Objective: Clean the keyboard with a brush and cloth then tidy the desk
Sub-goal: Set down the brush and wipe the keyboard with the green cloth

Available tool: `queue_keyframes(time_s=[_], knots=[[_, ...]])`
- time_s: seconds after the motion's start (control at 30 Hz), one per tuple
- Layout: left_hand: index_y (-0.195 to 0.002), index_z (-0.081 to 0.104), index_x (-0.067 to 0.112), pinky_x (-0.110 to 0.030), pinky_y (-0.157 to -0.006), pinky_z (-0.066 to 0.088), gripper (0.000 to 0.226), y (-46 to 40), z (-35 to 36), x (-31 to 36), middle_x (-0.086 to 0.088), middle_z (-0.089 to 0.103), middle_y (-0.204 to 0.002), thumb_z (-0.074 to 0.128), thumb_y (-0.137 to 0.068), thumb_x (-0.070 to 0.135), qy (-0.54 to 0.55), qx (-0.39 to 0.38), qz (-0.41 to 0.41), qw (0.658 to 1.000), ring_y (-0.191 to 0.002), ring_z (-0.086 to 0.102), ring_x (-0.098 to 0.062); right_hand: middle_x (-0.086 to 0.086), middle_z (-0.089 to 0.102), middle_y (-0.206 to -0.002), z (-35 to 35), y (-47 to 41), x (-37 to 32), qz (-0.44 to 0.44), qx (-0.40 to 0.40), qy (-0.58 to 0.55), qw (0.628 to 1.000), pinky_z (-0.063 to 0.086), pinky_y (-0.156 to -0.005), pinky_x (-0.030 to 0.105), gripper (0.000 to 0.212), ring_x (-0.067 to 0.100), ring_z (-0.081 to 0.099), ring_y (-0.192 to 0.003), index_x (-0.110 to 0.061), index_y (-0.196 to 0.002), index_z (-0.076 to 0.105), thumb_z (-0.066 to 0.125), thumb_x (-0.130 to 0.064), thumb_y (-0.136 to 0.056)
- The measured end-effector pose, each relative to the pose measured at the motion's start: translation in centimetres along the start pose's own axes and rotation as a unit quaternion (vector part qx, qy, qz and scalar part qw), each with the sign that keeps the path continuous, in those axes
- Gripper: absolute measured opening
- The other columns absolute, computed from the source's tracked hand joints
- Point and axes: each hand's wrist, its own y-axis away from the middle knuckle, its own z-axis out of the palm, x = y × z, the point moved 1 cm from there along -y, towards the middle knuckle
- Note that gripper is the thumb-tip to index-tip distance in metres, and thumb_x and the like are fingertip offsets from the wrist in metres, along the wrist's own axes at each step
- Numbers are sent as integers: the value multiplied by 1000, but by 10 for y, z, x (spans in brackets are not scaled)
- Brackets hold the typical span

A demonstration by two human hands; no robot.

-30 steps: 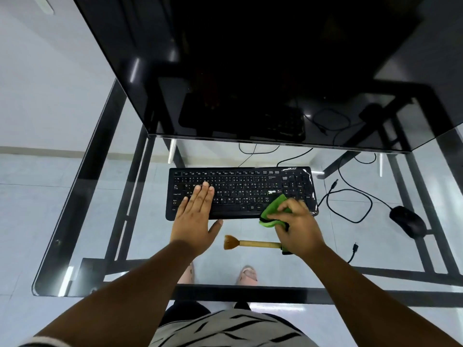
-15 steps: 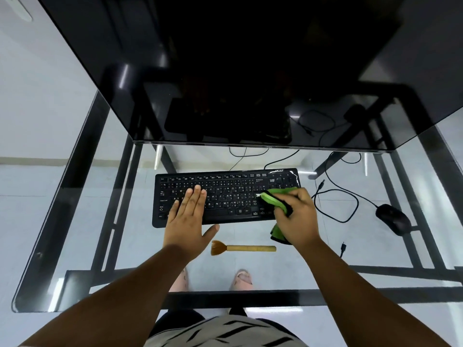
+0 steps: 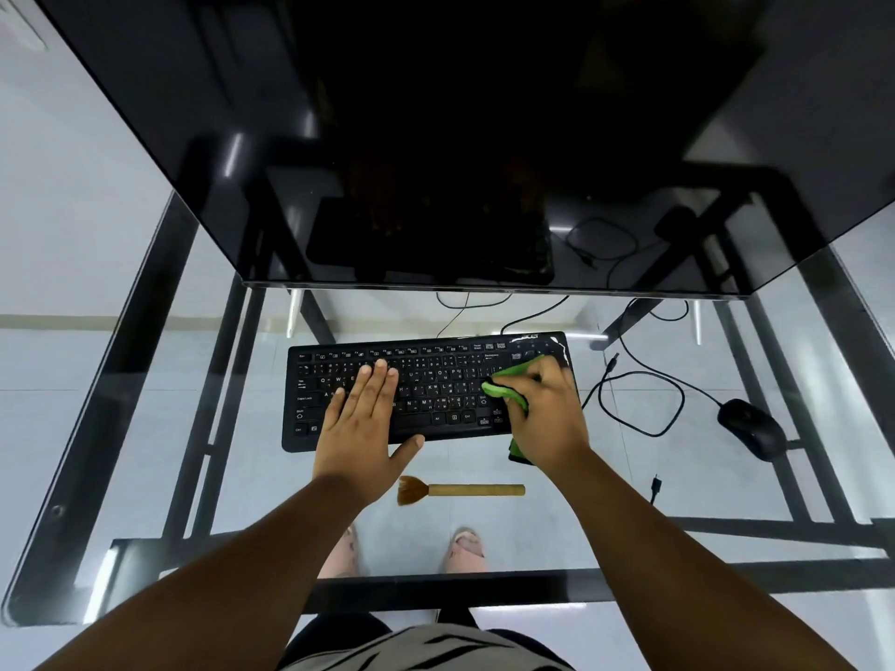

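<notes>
A black keyboard [image 3: 436,375] lies on the glass desk [image 3: 145,428] in front of a big dark monitor. My left hand [image 3: 363,423] rests flat on the keyboard's left half with straight fingers. My right hand [image 3: 547,418] grips a green cloth [image 3: 503,392] and presses it on the keyboard's right end. The cloth's lower part is hidden under the hand. A small wooden brush [image 3: 460,490] lies on the glass just in front of the keyboard, bristles to the left, untouched.
The black monitor [image 3: 460,138] overhangs the back of the desk. A black mouse [image 3: 750,428] sits at the right with looped cables [image 3: 639,394] between it and the keyboard. A loose plug [image 3: 656,484] lies near the right forearm. The dark desk frame shows through the glass.
My right hand has moved the green cloth from the keyboard's front right edge up onto its right-hand keys. My left hand stays pressed on the keyboard. The brush lies where it was.
</notes>
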Motion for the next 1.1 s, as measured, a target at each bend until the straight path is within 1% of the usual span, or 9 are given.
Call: queue_keyframes(time_s=[0.1,0.23,0.4,0.47,0.57,0.63,0.87,1.0,1.1], knots=[[-154,-6,20,-37,-119,-6,87,1,1,1,6,-13,-161,24,-88,69,-4,1,2,1000,-146,-17,-11,-8,49,-101,-2,0,-1,-26,-30,13,999,49,-74,27,36,12,38,-93,-31,-109,73,68,-8,-82],[-154,-6,20,-36,-119,-7,87,1,1,0,6,-13,-161,25,-89,69,-7,1,-1,1000,-146,-18,-11,-6,49,-102,-4,-5,4,19,-9,9,1000,55,-75,36,33,20,45,-97,-29,-106,74,66,-7,-83],[-154,-7,21,-36,-119,-6,86,1,3,3,7,-13,-161,26,-89,68,-3,1,1,1000,-146,-17,-11,-13,46,-100,-4,-4,-3,-21,-40,15,999,51,-71,29,37,14,40,-93,-32,-105,74,65,-4,-82],[-153,-8,22,-37,-119,-7,86,1,3,2,7,-14,-160,26,-89,68,-4,0,2,1000,-146,-18,-11,-8,49,-101,-8,-8,2,17,-35,29,999,54,-68,36,34,18,42,-97,-30,-102,73,62,-5,-82],[-154,-7,21,-37,-119,-7,86,2,2,0,6,-14,-161,26,-89,68,-6,1,1,1000,-146,-17,-11,-3,51,-105,-12,-11,7,65,4,16,998,55,-72,39,31,21,44,-100,-27,-105,72,60,-7,-83],[-154,-7,21,-37,-118,-7,86,3,2,1,6,-14,-161,25,-89,67,-3,1,-2,1000,-146,-17,-11,-4,50,-106,-9,-9,3,46,-6,2,999,54,-76,37,33,20,44,-101,-28,-107,72,61,-8,-85],[-154,-5,21,-37,-118,-6,85,1,1,3,7,-12,-160,27,-89,65,-1,5,6,1000,-147,-15,-11,-11,47,-104,-6,-10,-3,-8,-72,35,997,53,-72,32,35,15,41,-100,-34,-105,72,62,-7,-84],[-154,-5,21,-36,-118,-7,84,3,2,2,6,-13,-160,29,-90,64,-4,4,2,1000,-146,-16,-11,-7,48,-107,-11,-14,-1,32,-48,40,998,54,-73,33,33,18,41,-102,-30,-106,72,60,-7,-85],[-154,-5,21,-36,-118,-6,83,3,3,4,6,-13,-160,28,-91,63,-7,5,4,1000,-146,-17,-11,-8,47,-104,-5,-9,-4,-13,-56,24,998,51,-76,30,37,16,40,-97,-32,-109,72,63,-6,-84]])
